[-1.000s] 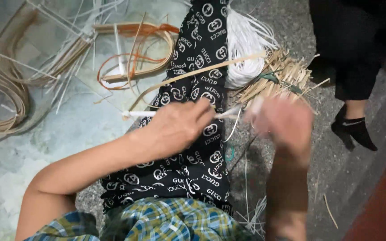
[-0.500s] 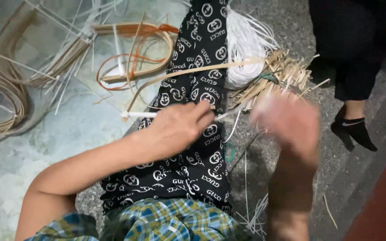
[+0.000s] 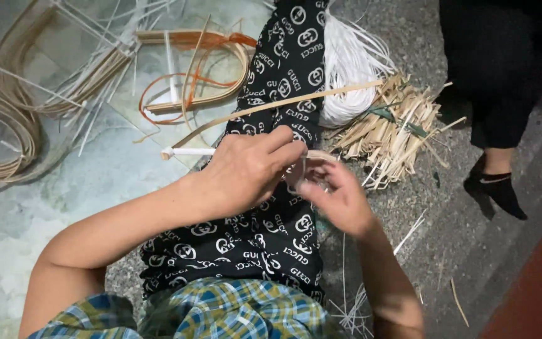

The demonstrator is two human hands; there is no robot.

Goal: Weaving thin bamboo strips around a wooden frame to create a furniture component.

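Left hand grips white stick (jutting leftward)

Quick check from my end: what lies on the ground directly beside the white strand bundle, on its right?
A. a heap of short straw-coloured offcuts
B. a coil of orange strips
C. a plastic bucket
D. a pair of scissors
A: the heap of short straw-coloured offcuts lies against the right side of the white strand bundle; the orange strips lie on the far side of the patterned leg.

A floor-level weaving workshop: cane coils far left of the left hand, split bamboo scraps just beyond the right hand.
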